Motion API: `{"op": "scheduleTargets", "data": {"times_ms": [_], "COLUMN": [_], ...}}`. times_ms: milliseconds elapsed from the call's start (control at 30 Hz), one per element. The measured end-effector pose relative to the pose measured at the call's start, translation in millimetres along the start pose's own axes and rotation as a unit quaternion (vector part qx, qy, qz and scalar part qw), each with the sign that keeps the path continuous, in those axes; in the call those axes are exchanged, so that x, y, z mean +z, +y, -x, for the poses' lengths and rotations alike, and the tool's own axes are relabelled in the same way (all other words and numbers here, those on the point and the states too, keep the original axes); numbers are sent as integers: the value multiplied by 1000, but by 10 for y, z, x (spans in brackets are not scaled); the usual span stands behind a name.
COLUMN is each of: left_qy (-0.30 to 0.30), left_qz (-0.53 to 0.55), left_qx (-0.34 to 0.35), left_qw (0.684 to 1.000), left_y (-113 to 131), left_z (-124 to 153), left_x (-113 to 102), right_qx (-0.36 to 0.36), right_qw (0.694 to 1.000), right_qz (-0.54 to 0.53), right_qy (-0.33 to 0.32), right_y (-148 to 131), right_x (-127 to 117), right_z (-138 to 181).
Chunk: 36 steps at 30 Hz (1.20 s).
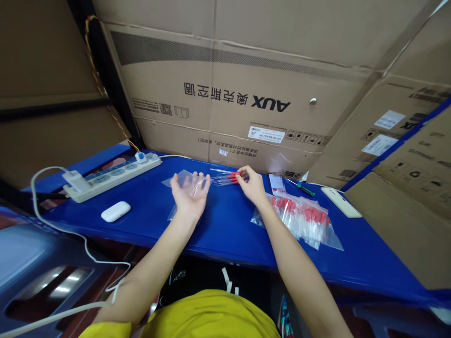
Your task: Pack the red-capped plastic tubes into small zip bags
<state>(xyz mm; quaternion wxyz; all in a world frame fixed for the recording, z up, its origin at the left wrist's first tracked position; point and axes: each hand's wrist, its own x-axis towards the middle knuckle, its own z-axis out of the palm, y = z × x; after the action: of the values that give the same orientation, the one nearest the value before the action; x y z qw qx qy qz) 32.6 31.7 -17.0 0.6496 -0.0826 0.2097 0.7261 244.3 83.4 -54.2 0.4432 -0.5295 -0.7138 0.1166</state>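
My right hand [252,183] pinches several thin, clear sticks with red ends [232,178]; the red ends lie at my fingertips and the thin tips point left. My left hand [190,197] is palm up with its fingers curled and apart, and a clear plastic bag [181,179] lies against them. The tips of the sticks reach close to the left fingers; whether they are inside the bag is hard to make out. To the right of my right forearm, filled clear bags of red-ended sticks [313,220] lie in an overlapping pile.
On the blue tabletop [225,234] sit a power strip [116,176] with a plugged-in white cable, and a white earbud case [115,211]. Further right are a green-handled screwdriver [306,189] and a white phone [341,202]. Cardboard [169,61] walls the back.
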Motion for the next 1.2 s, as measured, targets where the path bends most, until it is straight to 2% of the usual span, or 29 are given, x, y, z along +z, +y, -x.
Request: {"op": "scheduleTargets", "data": {"times_ms": [67,133,267,400,500,633,767,967,1067,1200], "left_qy": [-7,-7,7,-4,-7,-17,-61,-84,-102,-119], "left_qz": [16,28,43,51,40,-26,-65,-106,-112,-81], "left_qx": [1,10,21,36,57,67,47,4,-32,-8], "left_qw": [1000,1000,999,998,998,997,995,991,988,990], "left_y": [43,94,214,305,305,200,21,-240,-296,-310], "left_z": [-8,-27,-80,-121,-128,-95,-39,73,115,128], "left_x": [14,24,41,52,57,49,-1,-87,-101,-113], "right_qx": [-13,-39,-104,-175,-201,-198,-186,-160,-140,-130], "right_qw": [991,978,977,973,970,973,978,984,988,989], "right_qz": [-129,-187,-164,-143,-138,-118,-95,-72,-45,16], "right_qy": [44,78,85,46,16,2,2,38,43,62], "right_y": [-85,-185,-377,-493,-521,-524,-530,-557,-574,-613], "right_x": [-43,-75,-59,34,94,153,219,316,335,341], "right_z": [49,118,260,349,387,421,449,502,527,549]}}
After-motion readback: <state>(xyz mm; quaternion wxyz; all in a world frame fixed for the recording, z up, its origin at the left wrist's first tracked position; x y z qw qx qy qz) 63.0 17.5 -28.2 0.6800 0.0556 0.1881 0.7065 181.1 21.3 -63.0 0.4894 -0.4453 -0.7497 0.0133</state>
